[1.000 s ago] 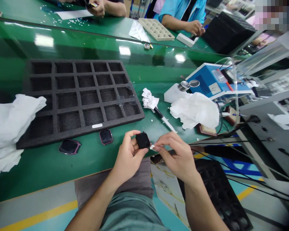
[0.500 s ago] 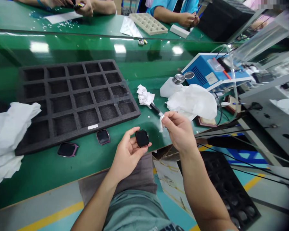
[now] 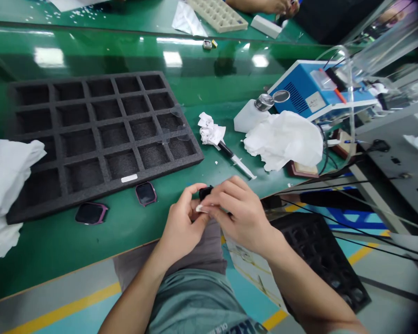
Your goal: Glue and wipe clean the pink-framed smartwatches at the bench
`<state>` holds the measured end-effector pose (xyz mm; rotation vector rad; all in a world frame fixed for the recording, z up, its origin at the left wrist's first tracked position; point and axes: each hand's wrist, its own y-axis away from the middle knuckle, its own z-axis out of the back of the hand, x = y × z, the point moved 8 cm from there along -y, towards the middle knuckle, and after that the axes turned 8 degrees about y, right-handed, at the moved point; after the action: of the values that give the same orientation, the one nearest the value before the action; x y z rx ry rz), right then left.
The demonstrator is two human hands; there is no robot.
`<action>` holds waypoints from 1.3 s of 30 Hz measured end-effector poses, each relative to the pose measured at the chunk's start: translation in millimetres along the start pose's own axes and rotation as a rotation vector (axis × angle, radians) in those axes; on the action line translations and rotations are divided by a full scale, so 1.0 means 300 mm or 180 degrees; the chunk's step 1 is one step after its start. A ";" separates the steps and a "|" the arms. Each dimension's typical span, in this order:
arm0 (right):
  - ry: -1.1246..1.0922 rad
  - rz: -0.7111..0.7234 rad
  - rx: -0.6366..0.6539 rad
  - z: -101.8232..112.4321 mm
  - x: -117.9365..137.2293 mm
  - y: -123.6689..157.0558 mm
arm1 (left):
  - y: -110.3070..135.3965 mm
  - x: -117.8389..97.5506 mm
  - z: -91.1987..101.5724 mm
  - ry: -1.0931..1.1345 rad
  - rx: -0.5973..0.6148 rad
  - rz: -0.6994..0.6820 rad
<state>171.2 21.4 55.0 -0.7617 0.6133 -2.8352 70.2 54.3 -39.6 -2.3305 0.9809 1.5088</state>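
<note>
My left hand [image 3: 183, 225] is closed around a small black watch body [image 3: 205, 191], held just over the table's near edge. My right hand [image 3: 242, 215] pinches a scrap of white tissue [image 3: 201, 208] at the watch body, and its fingers cover most of the watch. Beyond the right hand lies a syringe [image 3: 242, 166] with a black front part, its end against a crumpled, spotted tissue [image 3: 211, 130]. Two watches with purplish frames rest left of my hands: a nearer watch [image 3: 146, 193] and a farther watch [image 3: 90, 213].
A black foam tray [image 3: 114, 178] with many square pockets fills the left side. White cloths [image 3: 7, 176] overlap its left end. On the right are a white bottle [image 3: 245, 117], a white cloth [image 3: 289, 139] and a blue machine [image 3: 292, 93]. A co-worker's hands [image 3: 282, 7] show across the table.
My right hand has moved left from the syringe's end to the watch body, bringing the tissue with it. My left hand still holds the watch body. The view has shifted slightly.
</note>
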 end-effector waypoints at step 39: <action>0.1640 -0.1627 -0.1102 0.380 -0.644 -0.410 | -0.017 -0.068 0.050 0.0403 -0.0482 -0.0377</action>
<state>391.5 139.1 109.8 -0.2260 1.1476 -3.4822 57.0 74.1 -29.9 -2.5673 0.7641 1.4520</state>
